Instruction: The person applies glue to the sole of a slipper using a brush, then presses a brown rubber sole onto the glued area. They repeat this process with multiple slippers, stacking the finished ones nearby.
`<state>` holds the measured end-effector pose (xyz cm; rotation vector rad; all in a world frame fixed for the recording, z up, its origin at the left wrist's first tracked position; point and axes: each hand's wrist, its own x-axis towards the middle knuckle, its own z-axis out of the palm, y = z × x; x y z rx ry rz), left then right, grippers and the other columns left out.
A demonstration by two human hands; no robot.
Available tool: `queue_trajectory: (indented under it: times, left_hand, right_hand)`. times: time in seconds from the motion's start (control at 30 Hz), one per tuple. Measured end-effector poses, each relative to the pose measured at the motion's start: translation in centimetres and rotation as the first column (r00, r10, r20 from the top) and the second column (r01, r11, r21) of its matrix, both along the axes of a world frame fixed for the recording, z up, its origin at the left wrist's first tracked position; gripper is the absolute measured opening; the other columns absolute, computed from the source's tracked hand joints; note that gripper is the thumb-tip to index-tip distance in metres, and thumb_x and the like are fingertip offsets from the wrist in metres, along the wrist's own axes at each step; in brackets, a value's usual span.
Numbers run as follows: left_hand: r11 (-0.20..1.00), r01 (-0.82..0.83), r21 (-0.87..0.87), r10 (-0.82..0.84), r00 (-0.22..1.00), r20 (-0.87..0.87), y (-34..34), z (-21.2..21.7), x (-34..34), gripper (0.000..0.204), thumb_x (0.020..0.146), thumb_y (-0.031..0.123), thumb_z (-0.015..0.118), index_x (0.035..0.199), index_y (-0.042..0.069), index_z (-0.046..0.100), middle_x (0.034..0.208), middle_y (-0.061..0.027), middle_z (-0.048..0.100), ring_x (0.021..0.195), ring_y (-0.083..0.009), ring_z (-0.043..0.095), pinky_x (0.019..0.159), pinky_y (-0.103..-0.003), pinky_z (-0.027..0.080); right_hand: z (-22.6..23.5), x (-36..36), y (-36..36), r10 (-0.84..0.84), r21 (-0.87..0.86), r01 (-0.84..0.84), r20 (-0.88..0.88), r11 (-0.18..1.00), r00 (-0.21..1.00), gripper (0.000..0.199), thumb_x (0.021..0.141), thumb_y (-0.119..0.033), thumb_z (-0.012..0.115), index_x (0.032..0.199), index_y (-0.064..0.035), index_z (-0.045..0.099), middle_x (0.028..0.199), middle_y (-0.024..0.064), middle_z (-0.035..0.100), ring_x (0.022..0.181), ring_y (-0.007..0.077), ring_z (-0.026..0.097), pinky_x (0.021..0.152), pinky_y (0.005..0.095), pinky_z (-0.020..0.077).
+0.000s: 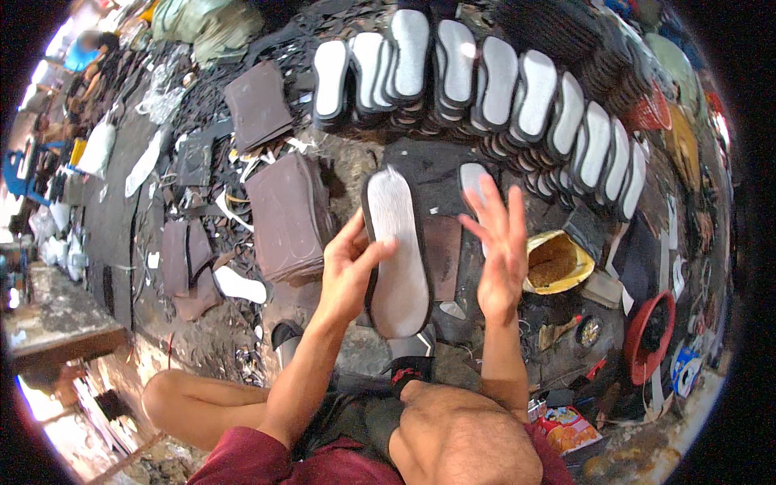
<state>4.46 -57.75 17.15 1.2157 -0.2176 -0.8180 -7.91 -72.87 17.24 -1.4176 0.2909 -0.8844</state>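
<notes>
Shoe sole (396,255) at frame centre, long axis near vertical, leaning slightly so the rounded toe end points to the upper centre and the heel end to the lower centre. Face toward camera is pale grey-white, matte, with a dark rim along its left edge; outline is a flat insole shape, narrower at the waist.

Left hand (349,271) grips the sole at its left edge, thumb on the pale face, fingers wrapped behind. Right hand (499,242) is spread wide, palm facing left, just right of the sole, holding nothing.

Row of similar soles (485,81) fans across the upper frame. Yellow container (558,263) sits right of the right hand.
</notes>
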Motion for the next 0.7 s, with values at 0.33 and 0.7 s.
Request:
queue_trajectory:
  times: [0.33,0.7]
  left_hand:
    - [0.994,0.067,-0.081,-0.095,0.904,-0.416,-0.8,-2.6,2.0,0.072,0.082,0.005,0.078,0.145,0.016,0.046,0.124,-0.0042,0.061,0.11,-0.0188,0.06,0.092,-0.04,0.05]
    - [0.999,0.035,-0.02,-0.038,0.982,-0.183,-3.7,-0.9,4.3,0.087,0.084,0.029,0.081,0.151,0.007,0.03,0.12,-0.0108,0.068,0.11,-0.0171,0.065,0.082,-0.035,0.057]
  right_hand:
    - [-0.7,-0.7,3.3,-0.108,-0.408,-0.183,-0.593,0.894,0.798,0.12,0.057,-0.013,0.09,0.156,-0.0026,0.023,0.149,0.0257,0.042,0.137,0.0362,0.044,0.11,0.0443,0.0403]
    - [-1.7,-0.7,-2.8,0.338,0.009,-0.351,-0.291,0.936,0.895,0.109,0.073,-0.031,0.087,0.156,0.0006,0.024,0.154,0.023,0.039,0.143,0.0302,0.04,0.116,0.0426,0.0307]
